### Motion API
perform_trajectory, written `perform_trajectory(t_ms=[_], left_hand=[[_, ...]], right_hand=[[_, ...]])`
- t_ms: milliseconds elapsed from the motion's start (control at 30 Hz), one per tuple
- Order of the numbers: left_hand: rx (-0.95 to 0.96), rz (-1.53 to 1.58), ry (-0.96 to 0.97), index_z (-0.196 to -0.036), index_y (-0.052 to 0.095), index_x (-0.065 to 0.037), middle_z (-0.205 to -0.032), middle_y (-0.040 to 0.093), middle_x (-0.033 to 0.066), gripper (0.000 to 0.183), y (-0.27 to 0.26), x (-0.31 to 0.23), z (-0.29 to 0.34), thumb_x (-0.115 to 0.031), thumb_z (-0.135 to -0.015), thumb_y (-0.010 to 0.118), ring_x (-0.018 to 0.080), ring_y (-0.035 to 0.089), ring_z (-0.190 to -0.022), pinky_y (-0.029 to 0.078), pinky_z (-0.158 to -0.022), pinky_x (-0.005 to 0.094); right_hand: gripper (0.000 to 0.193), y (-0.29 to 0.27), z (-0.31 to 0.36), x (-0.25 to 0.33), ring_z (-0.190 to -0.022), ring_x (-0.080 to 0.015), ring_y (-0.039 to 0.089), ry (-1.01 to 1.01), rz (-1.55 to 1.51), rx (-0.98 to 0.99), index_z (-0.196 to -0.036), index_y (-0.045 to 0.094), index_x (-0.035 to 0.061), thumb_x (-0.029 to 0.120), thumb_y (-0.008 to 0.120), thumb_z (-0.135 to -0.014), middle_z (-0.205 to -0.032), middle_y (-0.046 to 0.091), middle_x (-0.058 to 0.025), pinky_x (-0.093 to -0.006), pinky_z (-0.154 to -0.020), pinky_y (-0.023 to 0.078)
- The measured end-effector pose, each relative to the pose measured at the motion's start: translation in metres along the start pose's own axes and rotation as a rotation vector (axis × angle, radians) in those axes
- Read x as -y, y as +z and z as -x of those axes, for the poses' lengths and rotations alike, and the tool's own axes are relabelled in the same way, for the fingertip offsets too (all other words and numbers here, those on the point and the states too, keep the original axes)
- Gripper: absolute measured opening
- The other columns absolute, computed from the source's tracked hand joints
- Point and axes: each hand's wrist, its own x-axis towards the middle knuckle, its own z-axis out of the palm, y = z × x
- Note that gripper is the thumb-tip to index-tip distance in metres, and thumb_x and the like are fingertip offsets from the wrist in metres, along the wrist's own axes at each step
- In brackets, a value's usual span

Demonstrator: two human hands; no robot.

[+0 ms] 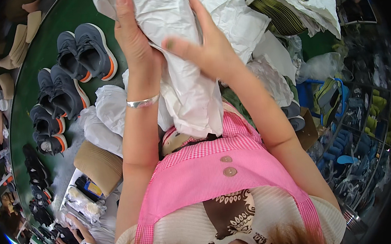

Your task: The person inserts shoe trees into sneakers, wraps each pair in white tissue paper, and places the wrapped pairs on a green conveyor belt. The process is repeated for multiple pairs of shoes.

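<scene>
A long, crumpled bundle of white wrapping paper (pixel 174 25) hangs between my two hands, its lower end reaching down to my pink apron. My left hand (pixel 135 43) grips its left side, thumb up along the paper; the other fingers are hidden behind it. On the right side, my right hand (pixel 210 50) has its thumb across the front and a finger along the far edge, the rest being out of sight. That thumb is slightly blurred. What is inside the paper, if anything, does not show. Loose white paper sheets (pixel 237 19) lie just beyond my right hand.
Dark grey shoes with orange-edged soles (pixel 94 51) stand in pairs on the green table (pixel 65 14) at left. White paper-wrapped bundles (pixel 112 109) lie beside my left forearm. Striped insoles (pixel 279 15) lie at far right, above a blue basket (pixel 343 96). Other people are at left.
</scene>
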Motion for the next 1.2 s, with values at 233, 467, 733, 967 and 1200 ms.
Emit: perform_trajectory(t_ms=[233, 467, 733, 967, 1200], left_hand=[[0.097, 0.165, 0.046, -0.133, 0.049, -0.009, -0.129, 0.057, 0.0048, 0.057, 0.021, -0.018, -0.015, -0.049, -0.093, 0.055, 0.0227, 0.056, -0.115, 0.046, -0.1, 0.0376], [0.15, 0.169, 0.128, -0.138, 0.043, -0.011, -0.135, 0.052, 0.0036, 0.061, 0.017, -0.028, -0.019, -0.048, -0.092, 0.058, 0.0217, 0.05, -0.123, 0.04, -0.107, 0.0375], [0.326, -0.087, 0.181, -0.14, 0.04, -0.007, -0.14, 0.046, 0.0085, 0.076, 0.006, -0.022, 0.006, -0.057, -0.087, 0.059, 0.0243, 0.047, -0.127, 0.039, -0.108, 0.0388], [0.311, -0.119, 0.062, -0.137, 0.039, -0.003, -0.129, 0.052, 0.0085, 0.093, -0.022, -0.016, 0.017, -0.056, -0.07, 0.077, 0.0233, 0.052, -0.115, 0.045, -0.098, 0.0377], [0.348, -0.232, -0.086, -0.137, 0.042, -0.003, -0.133, 0.052, 0.0101, 0.087, -0.027, 0.015, 0.012, -0.062, -0.078, 0.067, 0.0241, 0.051, -0.122, 0.043, -0.102, 0.0396]], right_hand=[[0.098, -0.003, 0.026, 0.004, -0.124, -0.0407, 0.049, 0.161, 0.087, 0.122, -0.143, 0.024, -0.0096, 0.032, 0.079, -0.073, -0.126, 0.052, -0.0319, -0.0405, -0.102, 0.041], [0.025, -0.017, -0.02, -0.033, -0.071, -0.0307, 0.057, -0.66, 0.585, -0.296, -0.087, 0.066, 0.0048, 0.016, 0.077, -0.068, -0.079, 0.059, -0.0107, -0.0387, -0.061, 0.045], [0.044, 0.005, -0.019, -0.067, -0.09, -0.0328, 0.065, -0.396, 0.206, -0.068, -0.113, 0.06, 0.0003, 0.013, 0.074, -0.073, -0.107, 0.064, -0.017, -0.0382, -0.079, 0.052], [0.048, -0.034, -0.007, -0.06, -0.116, -0.026, 0.057, 0.178, -1.041, 0.588, -0.126, 0.053, -0.0015, 0.023, 0.065, -0.086, -0.126, 0.059, -0.013, -0.0353, -0.098, 0.045], [0.063, -0.015, -0.006, -0.028, -0.114, -0.0216, 0.058, 0.484, -1.256, 0.088, -0.133, 0.048, -0.002, 0.048, 0.054, -0.095, -0.129, 0.057, -0.0126, -0.0337, -0.098, 0.046]])
